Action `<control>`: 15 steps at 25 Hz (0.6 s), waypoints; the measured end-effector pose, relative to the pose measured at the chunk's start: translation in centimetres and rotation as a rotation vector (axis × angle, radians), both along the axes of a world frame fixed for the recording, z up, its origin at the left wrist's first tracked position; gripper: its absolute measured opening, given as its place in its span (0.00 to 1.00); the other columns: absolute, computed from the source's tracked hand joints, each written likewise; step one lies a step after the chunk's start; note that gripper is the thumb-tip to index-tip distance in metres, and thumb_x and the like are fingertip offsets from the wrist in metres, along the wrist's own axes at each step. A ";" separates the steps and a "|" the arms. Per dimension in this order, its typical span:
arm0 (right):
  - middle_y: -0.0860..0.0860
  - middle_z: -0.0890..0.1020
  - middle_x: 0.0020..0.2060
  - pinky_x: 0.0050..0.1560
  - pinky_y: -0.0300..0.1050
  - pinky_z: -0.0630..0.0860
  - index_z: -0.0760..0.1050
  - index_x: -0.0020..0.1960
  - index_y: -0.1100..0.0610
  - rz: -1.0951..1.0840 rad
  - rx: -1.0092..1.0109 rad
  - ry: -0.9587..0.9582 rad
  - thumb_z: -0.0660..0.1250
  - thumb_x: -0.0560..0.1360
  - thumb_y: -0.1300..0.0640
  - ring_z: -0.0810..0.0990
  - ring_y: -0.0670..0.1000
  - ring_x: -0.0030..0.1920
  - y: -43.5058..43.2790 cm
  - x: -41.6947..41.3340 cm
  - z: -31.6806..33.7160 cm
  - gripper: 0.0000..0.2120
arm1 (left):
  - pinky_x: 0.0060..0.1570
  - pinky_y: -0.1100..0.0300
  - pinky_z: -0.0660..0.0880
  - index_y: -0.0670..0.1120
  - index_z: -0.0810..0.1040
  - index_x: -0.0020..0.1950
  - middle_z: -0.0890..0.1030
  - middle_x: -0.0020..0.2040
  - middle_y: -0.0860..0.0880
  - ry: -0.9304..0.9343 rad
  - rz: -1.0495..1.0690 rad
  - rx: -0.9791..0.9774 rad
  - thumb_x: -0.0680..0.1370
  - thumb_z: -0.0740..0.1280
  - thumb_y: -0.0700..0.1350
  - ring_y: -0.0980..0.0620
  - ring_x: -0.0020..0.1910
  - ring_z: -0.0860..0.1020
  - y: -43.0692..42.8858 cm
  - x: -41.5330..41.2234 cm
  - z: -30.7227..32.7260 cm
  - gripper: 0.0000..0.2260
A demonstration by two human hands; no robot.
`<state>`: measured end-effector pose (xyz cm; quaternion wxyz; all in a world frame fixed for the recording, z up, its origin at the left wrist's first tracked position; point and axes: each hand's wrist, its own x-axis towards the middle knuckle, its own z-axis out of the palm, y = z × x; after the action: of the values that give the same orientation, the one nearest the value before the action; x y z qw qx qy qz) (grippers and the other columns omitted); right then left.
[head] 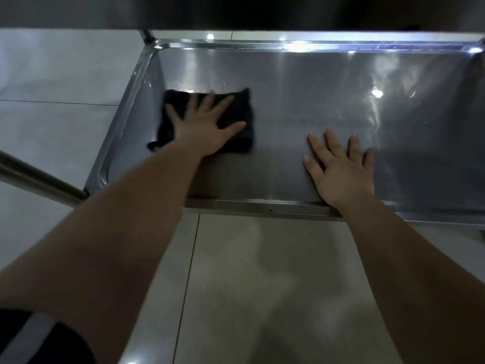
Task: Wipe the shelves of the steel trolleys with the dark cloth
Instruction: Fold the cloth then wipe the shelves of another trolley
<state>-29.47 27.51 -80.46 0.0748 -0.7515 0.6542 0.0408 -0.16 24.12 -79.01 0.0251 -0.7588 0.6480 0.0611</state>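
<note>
Pale floor tiles [249, 285] surround the low shelf [315, 82] of a steel trolley, seen from above, its raised rim crossing the middle of the frame and light glinting off the metal toward the upper right. A person's left hand [204, 127] lies flat, fingers straight and spread, on a dark cloth [241, 106] at left centre of the frame, pressing it against the shelf close to the left rim. Nothing is gripped. The folded fabric shows around the hand, and its lower-left corner trails out in a small tail. The right hand [341, 169] rests palm down on bare metal at right centre, near the front rim, fingers straight and slightly fanned, holding nothing, apart from the cloth. Both bare forearms reach in from the bottom of the frame. A round steel tube [39, 177] slants in from the left edge to the shelf's near-left corner, and a post [148, 35] rises at the far-left corner. A dark, blurred surface [236, 11] spans the top of the frame. A dark sleeve [52, 342] with a pale band shows at the lower left corner.
</note>
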 end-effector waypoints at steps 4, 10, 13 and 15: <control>0.43 0.43 0.79 0.72 0.67 0.37 0.38 0.76 0.35 0.000 -0.031 0.031 0.38 0.79 0.34 0.39 0.63 0.77 0.2 0.9 -0.3 0.27 | 0.64 0.23 0.38 0.67 0.43 0.77 0.42 0.81 0.53 0.026 0.264 0.056 0.71 0.42 0.77 0.41 0.78 0.39 0.1 1.4 0.2 0.36; 0.42 0.41 0.79 0.73 0.65 0.37 0.36 0.76 0.34 -0.001 -0.001 0.038 0.37 0.78 0.34 0.38 0.62 0.77 0.1 0.1 -0.2 0.27 | 0.64 0.25 0.34 0.68 0.42 0.76 0.43 0.81 0.54 0.038 -0.120 0.052 0.70 0.41 0.78 0.42 0.78 0.39 2.1 -9.2 -0.3 0.36; 0.43 0.43 0.79 0.73 0.66 0.38 0.37 0.76 0.34 0.006 -0.004 0.011 0.37 0.78 0.34 0.39 0.63 0.77 0.2 0.2 0.0 0.28 | 0.68 0.27 0.39 0.68 0.43 0.76 0.45 0.81 0.56 -0.012 0.004 -0.007 0.70 0.42 0.78 0.45 0.79 0.41 4.5 -0.7 0.0 0.36; 0.44 0.43 0.79 0.73 0.67 0.38 0.37 0.76 0.35 0.001 -0.018 0.023 0.36 0.78 0.34 0.39 0.64 0.77 0.4 0.9 -0.1 0.28 | 0.67 0.26 0.39 0.68 0.43 0.76 0.45 0.81 0.55 0.016 0.204 0.019 0.71 0.43 0.77 0.44 0.79 0.41 5.9 3.9 0.3 0.35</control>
<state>-28.57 27.87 -80.55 0.0603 -0.7521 0.6548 0.0435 3.73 30.06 -78.70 0.0207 -0.8201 0.5668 0.0754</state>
